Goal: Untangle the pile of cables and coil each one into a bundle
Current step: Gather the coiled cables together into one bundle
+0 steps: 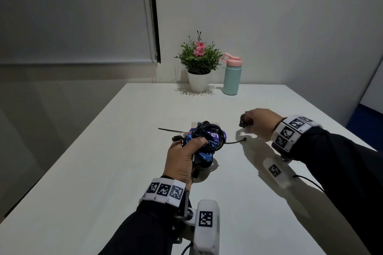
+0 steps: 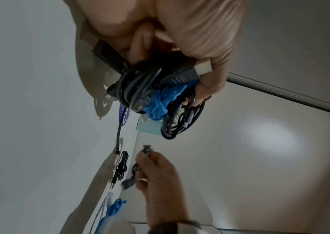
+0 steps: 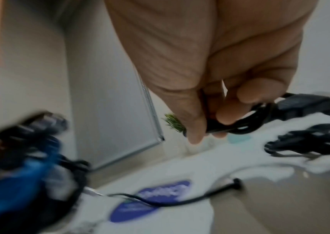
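My left hand [image 1: 192,151] grips a tangled pile of black and blue cables [image 1: 207,138], lifted just off the white table [image 1: 103,172]. The left wrist view shows the fingers curled round the pile [image 2: 152,95], with a black plug under the thumb. My right hand [image 1: 246,123] is to the right of the pile, slightly farther away, and pinches a small black cable bundle [image 3: 238,128] between thumb and fingers. A thin black cable [image 1: 236,142] trails from the pile across the table toward the right hand.
A purple sticker [image 3: 154,201] and a black zip tie [image 1: 167,130] lie by the pile. A coiled black cable [image 2: 122,166] and a blue cable bundle [image 2: 114,209] rest on the table to the right. A potted plant [image 1: 199,64] and teal bottle [image 1: 231,76] stand at the far edge.
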Action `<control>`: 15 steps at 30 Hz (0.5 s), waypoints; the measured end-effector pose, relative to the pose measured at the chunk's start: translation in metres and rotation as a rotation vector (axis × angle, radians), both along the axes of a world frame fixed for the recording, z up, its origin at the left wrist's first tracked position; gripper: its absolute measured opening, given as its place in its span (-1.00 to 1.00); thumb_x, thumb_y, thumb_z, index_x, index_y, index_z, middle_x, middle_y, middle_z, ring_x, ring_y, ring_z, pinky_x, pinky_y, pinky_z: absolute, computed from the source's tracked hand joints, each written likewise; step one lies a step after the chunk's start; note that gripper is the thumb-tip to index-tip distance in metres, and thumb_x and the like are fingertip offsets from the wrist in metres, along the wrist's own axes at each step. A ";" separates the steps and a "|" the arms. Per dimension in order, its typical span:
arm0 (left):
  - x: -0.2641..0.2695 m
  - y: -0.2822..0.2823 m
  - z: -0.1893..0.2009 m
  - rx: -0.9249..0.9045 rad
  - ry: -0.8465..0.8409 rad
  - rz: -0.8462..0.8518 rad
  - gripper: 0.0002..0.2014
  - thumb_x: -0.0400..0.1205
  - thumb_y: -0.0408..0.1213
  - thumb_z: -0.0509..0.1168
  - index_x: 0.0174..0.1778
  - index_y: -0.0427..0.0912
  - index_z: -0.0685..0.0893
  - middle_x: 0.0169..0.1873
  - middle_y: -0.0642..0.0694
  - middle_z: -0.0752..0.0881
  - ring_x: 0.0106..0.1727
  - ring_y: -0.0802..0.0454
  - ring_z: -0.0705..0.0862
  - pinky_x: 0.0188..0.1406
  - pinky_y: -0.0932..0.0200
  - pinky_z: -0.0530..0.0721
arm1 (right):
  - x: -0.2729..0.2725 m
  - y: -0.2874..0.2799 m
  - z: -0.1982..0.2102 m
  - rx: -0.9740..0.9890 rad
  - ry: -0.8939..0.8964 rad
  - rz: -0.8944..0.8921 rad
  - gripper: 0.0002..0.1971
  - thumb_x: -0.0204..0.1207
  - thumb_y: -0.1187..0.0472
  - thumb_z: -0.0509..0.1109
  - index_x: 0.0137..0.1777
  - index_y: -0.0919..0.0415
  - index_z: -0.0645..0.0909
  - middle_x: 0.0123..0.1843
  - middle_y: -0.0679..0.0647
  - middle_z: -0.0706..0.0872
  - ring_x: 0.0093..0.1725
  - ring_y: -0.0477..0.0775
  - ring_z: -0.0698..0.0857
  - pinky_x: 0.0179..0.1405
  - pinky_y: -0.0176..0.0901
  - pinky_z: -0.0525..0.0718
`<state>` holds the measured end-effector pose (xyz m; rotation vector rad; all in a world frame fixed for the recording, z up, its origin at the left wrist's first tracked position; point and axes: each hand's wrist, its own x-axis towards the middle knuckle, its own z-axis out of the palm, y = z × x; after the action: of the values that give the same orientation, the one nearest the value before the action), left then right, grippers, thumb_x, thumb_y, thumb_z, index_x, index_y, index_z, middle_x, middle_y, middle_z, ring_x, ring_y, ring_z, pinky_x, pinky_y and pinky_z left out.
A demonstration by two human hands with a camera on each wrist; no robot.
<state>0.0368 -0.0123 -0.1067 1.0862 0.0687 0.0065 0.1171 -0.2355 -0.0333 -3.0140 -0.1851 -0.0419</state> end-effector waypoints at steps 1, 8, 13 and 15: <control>0.000 0.000 0.000 -0.002 0.002 0.020 -0.60 0.40 -0.30 0.56 0.12 -0.40 0.76 -0.01 -0.48 0.79 -0.16 -0.34 0.76 0.04 -0.63 0.68 | -0.011 0.004 0.006 0.098 -0.072 0.056 -0.82 0.53 0.11 0.49 0.08 0.12 0.71 -0.02 -0.02 0.71 -0.08 0.03 0.59 -0.16 -0.26 0.43; 0.000 -0.002 0.000 -0.020 -0.025 0.031 -0.73 0.45 -0.27 0.56 0.03 -0.29 0.82 -0.14 -0.35 0.84 -0.21 -0.24 0.82 -0.29 -0.08 0.77 | -0.093 0.054 0.014 0.327 -0.153 0.428 -0.81 0.60 0.09 0.43 0.17 0.06 0.65 0.04 -0.10 0.68 -0.03 -0.10 0.63 -0.02 -0.24 0.55; -0.003 -0.001 0.002 -0.135 -0.063 -0.080 -0.67 0.42 -0.18 0.54 0.07 -0.23 0.84 -0.05 -0.30 0.81 -0.09 -0.22 0.80 -0.05 -0.07 0.73 | -0.093 0.066 0.007 0.265 -0.226 0.444 -0.72 0.68 0.14 0.32 0.35 0.14 0.58 0.32 0.02 0.55 0.15 0.05 0.62 0.14 -0.20 0.54; -0.004 -0.002 0.003 -0.155 -0.070 -0.128 -0.56 0.35 -0.07 0.59 0.11 -0.18 0.84 0.03 -0.29 0.81 -0.01 -0.23 0.78 0.05 -0.12 0.68 | -0.092 0.067 0.007 0.257 -0.229 0.444 -0.70 0.70 0.18 0.28 0.39 0.14 0.59 0.40 0.05 0.51 0.24 0.11 0.63 0.22 -0.11 0.57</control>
<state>0.0325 -0.0146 -0.1042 0.9329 -0.0629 -0.0749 0.0249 -0.1687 -0.0265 -2.6395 -0.7972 -0.3402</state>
